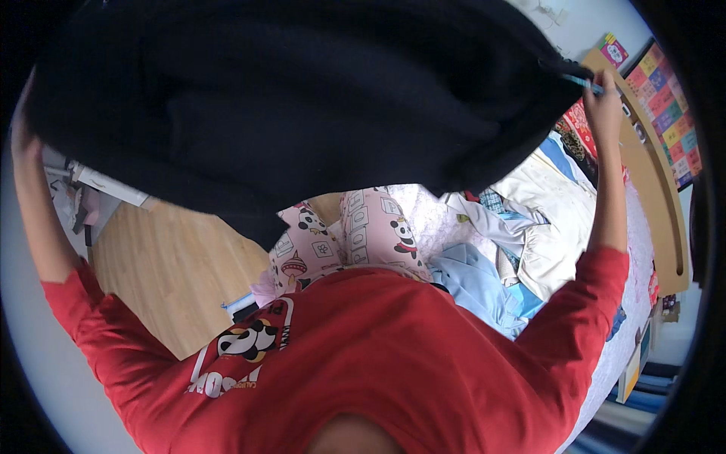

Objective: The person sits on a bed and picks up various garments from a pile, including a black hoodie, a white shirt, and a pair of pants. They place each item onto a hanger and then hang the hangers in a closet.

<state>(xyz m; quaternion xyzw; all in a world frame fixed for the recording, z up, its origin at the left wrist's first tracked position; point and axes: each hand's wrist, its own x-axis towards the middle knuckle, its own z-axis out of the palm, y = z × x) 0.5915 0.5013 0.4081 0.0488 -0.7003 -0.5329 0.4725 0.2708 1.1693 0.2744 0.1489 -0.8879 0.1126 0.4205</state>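
Note:
A large black garment (318, 98) is spread wide in the air in front of me and fills the upper part of the view. Its exact kind is hard to tell from this side. At its far left edge, my left hand (27, 132) is closed on the cloth, its fingers mostly hidden by it. On the other side, raised to about the same height, my right hand (602, 102) pinches the garment's right corner. A narrow light-blue strip (584, 82) shows at those fingertips. Between the hands the cloth sags, with its lower edge hanging over my legs.
A bed at my right bears piled clothes: a cream garment (556, 219), a light-blue garment (473, 280) and a red patterned cloth (578, 125). Beyond them runs a wooden headboard (654, 197). Wood floor (174, 265) lies left of my legs, near a white furniture edge (110, 184).

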